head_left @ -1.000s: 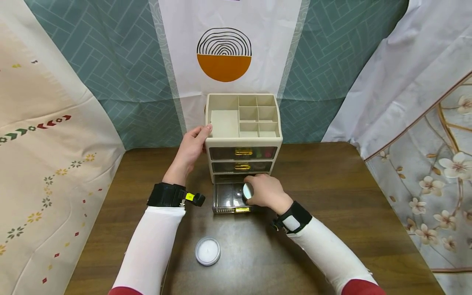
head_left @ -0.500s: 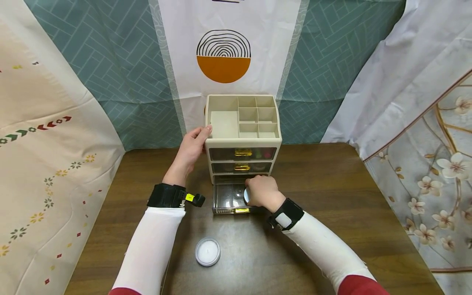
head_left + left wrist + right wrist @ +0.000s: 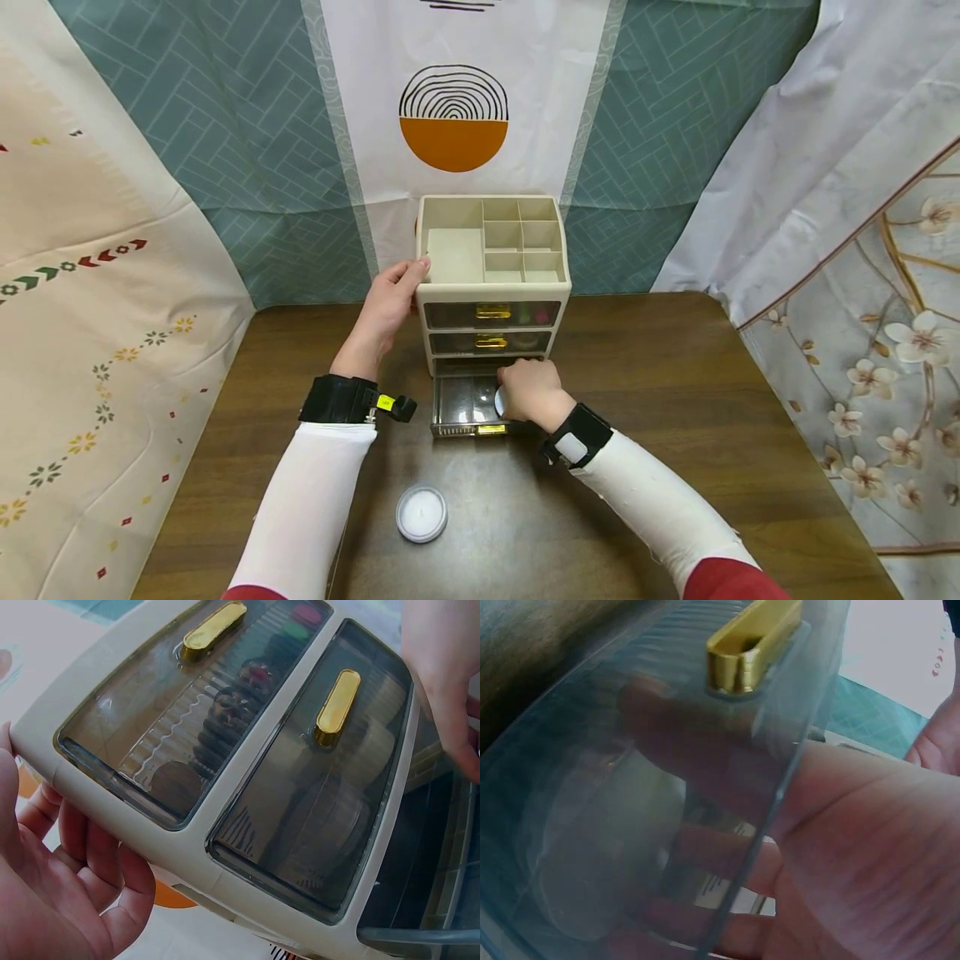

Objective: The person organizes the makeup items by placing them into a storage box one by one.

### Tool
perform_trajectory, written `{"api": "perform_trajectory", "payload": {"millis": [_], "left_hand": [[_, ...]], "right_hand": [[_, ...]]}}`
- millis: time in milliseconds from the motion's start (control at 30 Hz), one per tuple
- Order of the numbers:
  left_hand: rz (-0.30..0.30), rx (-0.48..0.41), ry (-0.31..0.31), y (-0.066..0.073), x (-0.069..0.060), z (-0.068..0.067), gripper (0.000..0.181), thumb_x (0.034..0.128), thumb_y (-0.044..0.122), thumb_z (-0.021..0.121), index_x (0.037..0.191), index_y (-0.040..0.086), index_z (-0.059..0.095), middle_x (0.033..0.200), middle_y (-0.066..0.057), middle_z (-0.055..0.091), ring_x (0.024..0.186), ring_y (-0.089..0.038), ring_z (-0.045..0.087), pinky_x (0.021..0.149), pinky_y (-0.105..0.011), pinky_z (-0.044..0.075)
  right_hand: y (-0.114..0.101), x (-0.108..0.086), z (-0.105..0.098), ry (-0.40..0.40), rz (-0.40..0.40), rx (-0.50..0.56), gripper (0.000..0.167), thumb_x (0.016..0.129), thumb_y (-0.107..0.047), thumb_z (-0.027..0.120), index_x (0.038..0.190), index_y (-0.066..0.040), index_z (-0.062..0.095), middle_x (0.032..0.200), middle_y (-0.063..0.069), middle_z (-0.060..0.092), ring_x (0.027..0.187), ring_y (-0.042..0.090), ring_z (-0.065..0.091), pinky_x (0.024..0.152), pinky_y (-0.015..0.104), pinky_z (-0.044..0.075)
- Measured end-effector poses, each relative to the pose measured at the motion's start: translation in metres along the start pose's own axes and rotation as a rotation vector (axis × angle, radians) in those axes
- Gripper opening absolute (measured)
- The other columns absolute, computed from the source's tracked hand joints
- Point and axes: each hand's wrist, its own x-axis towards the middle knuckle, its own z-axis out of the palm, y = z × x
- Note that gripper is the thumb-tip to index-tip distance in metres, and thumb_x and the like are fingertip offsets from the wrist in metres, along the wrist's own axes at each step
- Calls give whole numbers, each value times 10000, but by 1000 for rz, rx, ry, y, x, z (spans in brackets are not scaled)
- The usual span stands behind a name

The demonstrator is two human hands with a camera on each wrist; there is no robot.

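A beige desktop drawer organizer (image 3: pixel 491 292) stands at the back of the table, its bottom clear drawer (image 3: pixel 459 402) pulled out. My left hand (image 3: pixel 390 304) grips the organizer's left side, thumb over the top rim. Inside the pulled-out drawer, my right hand (image 3: pixel 532 390) holds a round white candle (image 3: pixel 500 402) at the drawer's right part. Through the clear drawer wall in the right wrist view, thumb and fingers lie around it; their contact is blurred. Another round white candle (image 3: pixel 422 513) in a clear cup sits on the table in front.
Two upper drawers with gold handles are closed; the top one (image 3: pixel 172 742) holds dark and coloured small items, the middle one (image 3: pixel 315 802) pale round things. The organizer's top has open compartments (image 3: pixel 456 254). A patterned curtain (image 3: pixel 262 150) hangs behind the wooden table (image 3: pixel 660 400).
My right hand has shifted slightly left and deeper over the drawer, and its fingers look more tucked in. The left hand keeps its grip on the organizer.
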Motion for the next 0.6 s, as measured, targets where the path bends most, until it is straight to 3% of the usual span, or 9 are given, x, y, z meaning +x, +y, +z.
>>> {"api": "perform_trajectory", "payload": {"millis": [267,600], "left_hand": [[-7,-5,0,2,1,0,498,1060,545,617,1157,59,669,971,-29,634,901,-185,594,855,-382,482],[-10,6,10,0,0,0,420,1054,541,629,1070,123,667,945,-25,610,903,-190,570,810,-344,472]], "right_hand": [[1,-7,-4,-15,4,23,438,829,-503,907,1188,-271,812,1035,71,761,908,301,733,731,478,585],[3,-8,-4,-34,17,95,510,841,-503,899,1265,-242,788,1123,76,763,998,309,731,774,506,590]]}}
